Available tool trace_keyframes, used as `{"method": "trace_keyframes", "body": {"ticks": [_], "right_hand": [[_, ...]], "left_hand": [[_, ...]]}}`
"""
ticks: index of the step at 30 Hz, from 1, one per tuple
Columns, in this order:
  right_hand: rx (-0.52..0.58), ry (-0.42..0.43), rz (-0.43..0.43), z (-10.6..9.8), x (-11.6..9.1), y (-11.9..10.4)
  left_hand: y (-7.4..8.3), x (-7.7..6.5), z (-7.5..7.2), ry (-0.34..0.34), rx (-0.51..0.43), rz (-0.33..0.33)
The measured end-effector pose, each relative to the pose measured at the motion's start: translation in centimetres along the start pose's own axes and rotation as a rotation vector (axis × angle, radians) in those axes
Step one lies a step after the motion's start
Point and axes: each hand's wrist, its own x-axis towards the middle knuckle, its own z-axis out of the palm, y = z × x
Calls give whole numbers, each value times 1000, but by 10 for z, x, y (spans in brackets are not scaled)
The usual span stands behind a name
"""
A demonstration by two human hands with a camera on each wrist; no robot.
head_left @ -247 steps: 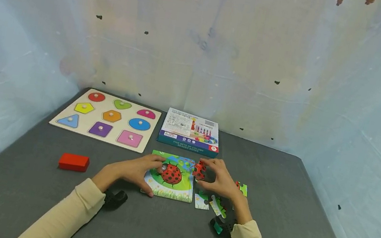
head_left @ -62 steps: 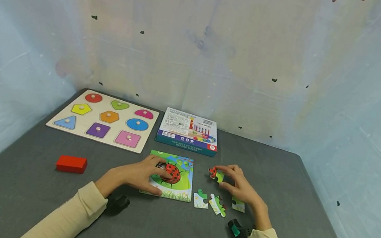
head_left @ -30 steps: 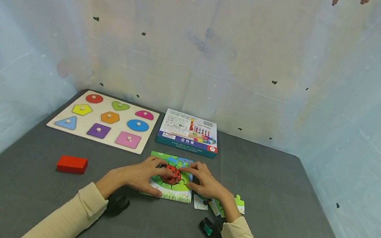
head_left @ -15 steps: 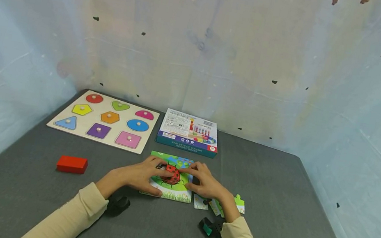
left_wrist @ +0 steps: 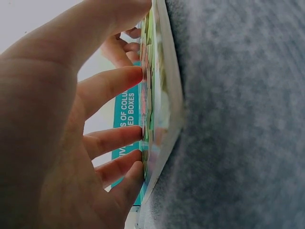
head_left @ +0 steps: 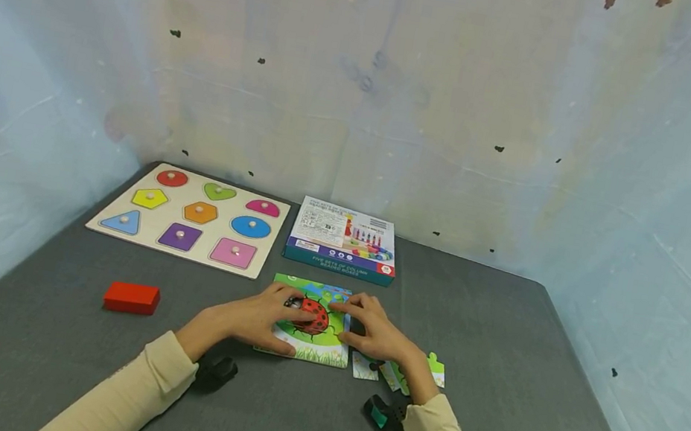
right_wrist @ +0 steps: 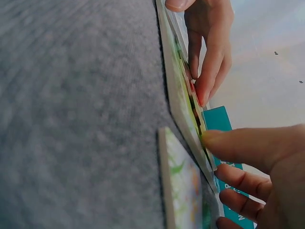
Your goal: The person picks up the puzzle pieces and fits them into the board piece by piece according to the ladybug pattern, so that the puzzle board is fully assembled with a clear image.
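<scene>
A ladybug jigsaw puzzle (head_left: 312, 353) lies on the grey table, with green grass and white flowers along its near edge. My left hand (head_left: 258, 316) rests on its left side, fingers spread and fairly straight, thumb near the front edge. At the board's right side my right hand (head_left: 376, 333) has its index finger and thumb about a red-and-green puzzle piece (head_left: 335, 325) lying on the board. In the right wrist view the thumb (right_wrist: 238, 145) touches the puzzle's top edge. Loose puzzle pieces (head_left: 365, 367) lie just right of the board, partly hidden by the right wrist.
Behind the puzzle lies a teal-and-white box (head_left: 343, 239). A wooden shape board (head_left: 216, 234) with coloured knobbed shapes stands at the back left. A red block (head_left: 132, 298) sits left of my left arm. A pale curtain (head_left: 364, 98) hangs behind the table.
My right hand has carried the ladybug piece from right of the board onto its right side. During the last second both hands have stayed almost still.
</scene>
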Motion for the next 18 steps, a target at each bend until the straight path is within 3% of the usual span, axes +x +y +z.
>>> {"method": "trace_keyframes", "body": {"ticks": [8,18], "right_hand": [[3,52,-4,-1,-1,1],[-30,59,-111,3,6,8]], "left_hand": [[-1,0,0,11,24,21],[1,0,1,5,27,2]]}}
